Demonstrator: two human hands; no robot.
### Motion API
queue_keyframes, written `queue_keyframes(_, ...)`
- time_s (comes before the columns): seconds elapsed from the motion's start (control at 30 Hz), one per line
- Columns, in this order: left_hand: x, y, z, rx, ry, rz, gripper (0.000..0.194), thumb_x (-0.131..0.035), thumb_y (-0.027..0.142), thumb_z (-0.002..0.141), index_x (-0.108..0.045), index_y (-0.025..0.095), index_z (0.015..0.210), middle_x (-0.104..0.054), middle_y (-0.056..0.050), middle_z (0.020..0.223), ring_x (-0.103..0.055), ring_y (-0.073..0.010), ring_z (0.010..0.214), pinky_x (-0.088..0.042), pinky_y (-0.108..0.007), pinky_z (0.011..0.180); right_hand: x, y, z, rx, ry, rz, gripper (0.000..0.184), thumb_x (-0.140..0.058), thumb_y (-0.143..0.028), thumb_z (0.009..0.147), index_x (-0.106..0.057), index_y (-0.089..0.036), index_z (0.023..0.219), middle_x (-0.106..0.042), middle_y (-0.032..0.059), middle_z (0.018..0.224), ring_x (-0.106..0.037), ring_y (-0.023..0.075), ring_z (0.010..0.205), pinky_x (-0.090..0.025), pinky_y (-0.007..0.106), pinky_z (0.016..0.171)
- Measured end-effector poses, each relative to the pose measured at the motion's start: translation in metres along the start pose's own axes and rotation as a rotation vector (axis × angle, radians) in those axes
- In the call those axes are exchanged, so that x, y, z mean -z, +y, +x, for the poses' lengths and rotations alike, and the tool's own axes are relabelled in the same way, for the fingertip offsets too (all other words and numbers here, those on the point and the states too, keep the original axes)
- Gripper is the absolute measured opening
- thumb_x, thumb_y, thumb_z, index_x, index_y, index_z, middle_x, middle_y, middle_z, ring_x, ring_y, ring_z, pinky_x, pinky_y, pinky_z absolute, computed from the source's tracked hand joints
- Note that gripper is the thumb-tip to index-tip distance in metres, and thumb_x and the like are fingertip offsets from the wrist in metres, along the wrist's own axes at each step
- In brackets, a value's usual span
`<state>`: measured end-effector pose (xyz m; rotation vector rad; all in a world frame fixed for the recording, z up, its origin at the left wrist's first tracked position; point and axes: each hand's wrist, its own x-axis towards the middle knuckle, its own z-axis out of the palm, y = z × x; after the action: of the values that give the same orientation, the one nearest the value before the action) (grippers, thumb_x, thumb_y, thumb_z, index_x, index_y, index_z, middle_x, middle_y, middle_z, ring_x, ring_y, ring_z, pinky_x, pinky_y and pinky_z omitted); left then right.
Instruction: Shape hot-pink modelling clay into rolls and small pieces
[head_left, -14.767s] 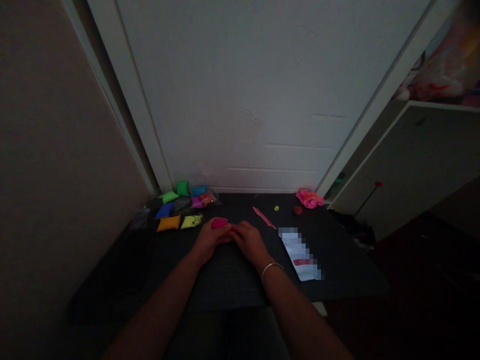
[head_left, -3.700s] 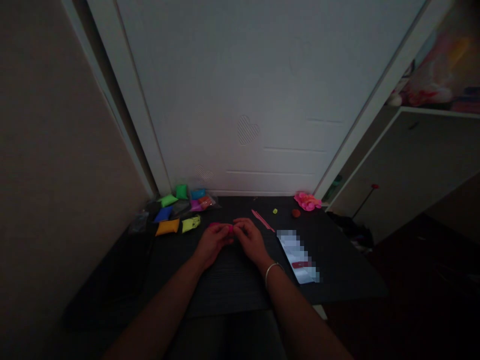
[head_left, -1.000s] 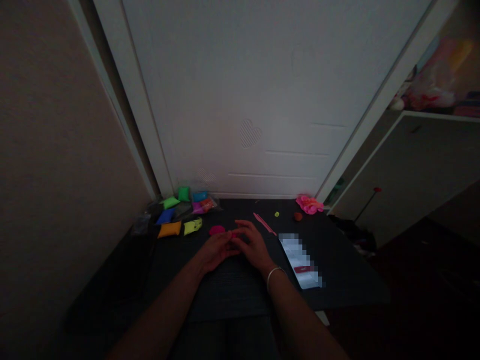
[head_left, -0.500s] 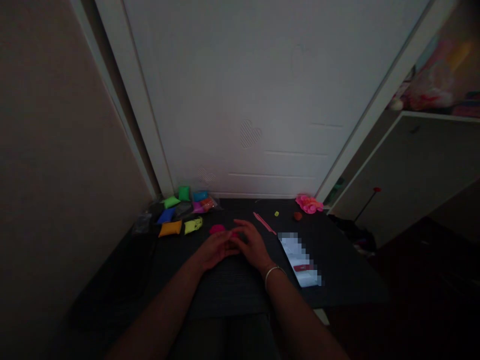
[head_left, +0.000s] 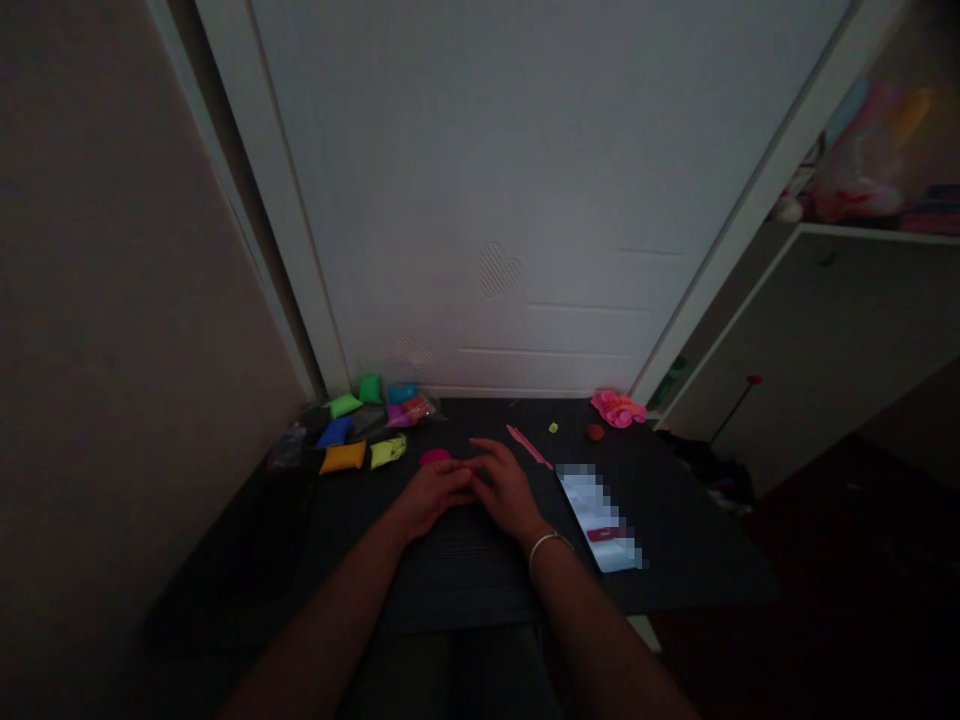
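Observation:
My left hand (head_left: 435, 495) and my right hand (head_left: 506, 490) meet over the middle of the dark table, fingers bent and fingertips together. A small bit of pink modelling clay (head_left: 469, 466) shows between the fingertips, mostly hidden by them. The right index finger stretches out above the left fingers. Just beyond the left hand lies a larger piece of bright pink clay (head_left: 435, 456), partly covered by the fingers. A pair of thin pink sticks or tools (head_left: 529, 447) rests to the right of the hands.
Coloured clay packets, among them an orange one (head_left: 343, 457) and a yellow one (head_left: 388, 451), lie back left. A lit phone (head_left: 596, 510) lies right. Behind it sit a reddish-brown lump (head_left: 595, 432), a tiny yellow piece (head_left: 553, 427) and a pink ruffled shape (head_left: 619, 409).
The left fingers have rolled over and closed nearer the right fingertips, so less pink shows under them. The table items stay where they were; the view shifts slightly.

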<state>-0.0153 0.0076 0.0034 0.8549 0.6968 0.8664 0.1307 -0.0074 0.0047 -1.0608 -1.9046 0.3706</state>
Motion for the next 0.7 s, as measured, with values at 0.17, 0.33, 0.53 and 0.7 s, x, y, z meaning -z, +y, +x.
queue_keyframes(0.17,0.0008,-0.0016,0.0008,-0.029,0.012,0.015,0.02,-0.068,0.026,0.063,-0.063,0.011,0.076,-0.064,-0.006,0.073,-0.06,-0.0143,0.069,-0.047,-0.03,0.071,-0.0012,0.0025,-0.0002,0.013,-0.031,0.002,0.029,-0.054,-0.017,0.075,-0.056,-0.026,0.103,-0.046,0.0051,0.124,-0.043,0.0183,0.112,-0.035,0.038,0.093)
queue_keyframes(0.33,-0.0016,-0.0018,-0.001,-0.003,-0.03,0.035,0.022,-0.067,0.025,0.064,-0.063,0.011,0.081,-0.064,-0.007,0.078,-0.06,-0.016,0.073,-0.047,-0.03,0.072,-0.0015,0.0026,-0.0002,0.001,-0.021,-0.015,0.021,-0.054,-0.016,0.074,-0.061,-0.023,0.093,-0.05,0.0057,0.118,-0.045,0.0183,0.109,-0.037,0.037,0.091)
queue_keyframes(0.53,-0.0016,-0.0011,-0.0003,-0.031,-0.013,0.004,0.022,-0.068,0.025,0.063,-0.063,0.011,0.079,-0.064,-0.007,0.077,-0.06,-0.0156,0.073,-0.047,-0.03,0.073,0.0002,0.0011,-0.0002,0.011,-0.047,0.034,0.027,-0.053,-0.018,0.076,-0.059,-0.026,0.101,-0.047,0.0059,0.122,-0.044,0.0182,0.111,-0.037,0.037,0.092)
queue_keyframes(0.7,-0.0022,-0.0014,-0.0003,-0.003,0.019,0.016,0.019,-0.069,0.023,0.062,-0.064,0.011,0.074,-0.064,-0.007,0.076,-0.06,-0.015,0.07,-0.047,-0.03,0.071,0.0004,0.0002,0.0001,-0.014,-0.035,0.065,0.03,-0.057,-0.019,0.073,-0.057,-0.025,0.102,-0.045,0.0059,0.123,-0.044,0.0184,0.111,-0.036,0.037,0.093)
